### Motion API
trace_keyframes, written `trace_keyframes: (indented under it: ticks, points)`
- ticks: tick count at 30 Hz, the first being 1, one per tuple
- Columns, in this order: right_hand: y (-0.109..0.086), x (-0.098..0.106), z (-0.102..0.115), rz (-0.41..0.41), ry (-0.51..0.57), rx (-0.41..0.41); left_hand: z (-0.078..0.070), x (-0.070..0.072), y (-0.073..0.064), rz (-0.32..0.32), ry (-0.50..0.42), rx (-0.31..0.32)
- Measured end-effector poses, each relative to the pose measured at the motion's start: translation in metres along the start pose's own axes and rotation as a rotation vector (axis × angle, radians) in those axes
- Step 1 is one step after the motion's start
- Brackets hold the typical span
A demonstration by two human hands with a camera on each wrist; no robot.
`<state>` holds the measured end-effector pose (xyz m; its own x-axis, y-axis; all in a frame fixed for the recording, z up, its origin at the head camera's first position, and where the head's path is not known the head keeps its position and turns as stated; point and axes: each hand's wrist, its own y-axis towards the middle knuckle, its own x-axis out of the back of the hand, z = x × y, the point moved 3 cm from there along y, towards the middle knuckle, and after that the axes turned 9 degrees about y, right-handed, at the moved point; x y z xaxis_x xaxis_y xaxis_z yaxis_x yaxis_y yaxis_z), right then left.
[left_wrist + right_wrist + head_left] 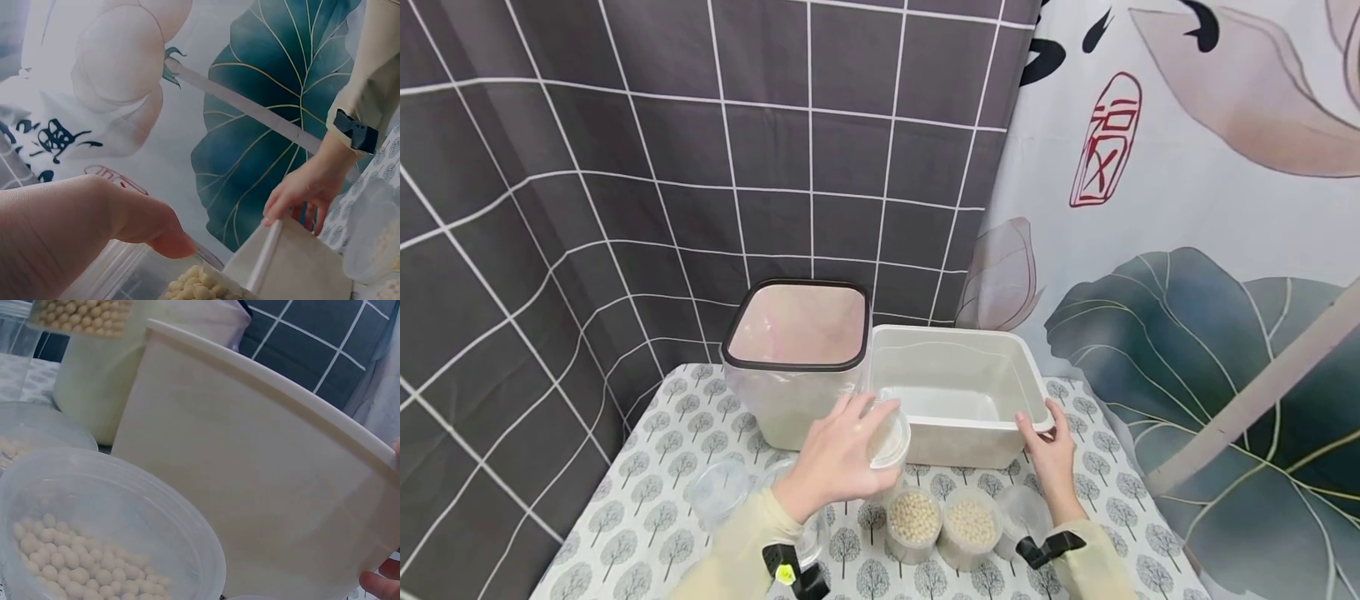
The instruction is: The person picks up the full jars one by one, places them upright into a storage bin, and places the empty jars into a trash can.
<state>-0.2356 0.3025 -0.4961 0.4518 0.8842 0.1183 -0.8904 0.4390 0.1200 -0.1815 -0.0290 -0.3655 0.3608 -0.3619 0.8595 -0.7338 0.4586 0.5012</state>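
My left hand (842, 457) grips a clear round tub (891, 442), held above the table just in front of the white plastic bin. Soybeans (197, 287) show inside that tub in the left wrist view. With fingers and thumb, my right hand (1054, 462) holds the front right rim of the white bin (962, 443), which stands upright on the table. Close in front of the bin are two tubs of soybeans, a left one (913, 533) and a right one (972, 533). A clear tub (1024, 510) next to them is partly hidden by my right wrist.
A bin with a black rim (793, 366) and a plastic liner stands against the white bin's left side. Clear plastic pieces (721, 492) lie left of my left forearm. A grid-patterned curtain (760, 150) hangs behind the tree-print tablecloth (651, 467).
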Motion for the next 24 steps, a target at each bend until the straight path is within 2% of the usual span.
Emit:
trace_keyframes:
  ticks: [6, 12, 17, 24]
  points:
    - [0.003, -0.002, -0.002, 0.004, -0.002, -0.014, 0.001, 0.011, 0.016, -0.068, 0.023, -0.025]
    - [0.004, -0.003, -0.004, -0.001, 0.016, -0.014, 0.002, 0.020, 0.035, -0.097, 0.002, -0.007]
    - [0.003, -0.001, -0.005, 0.002, 0.028, -0.015, 0.003, 0.019, 0.049, -0.099, 0.003, 0.005]
    - [0.001, 0.001, -0.005, 0.012, 0.038, 0.000, 0.005, 0.010, 0.069, -0.157, -0.006, 0.024]
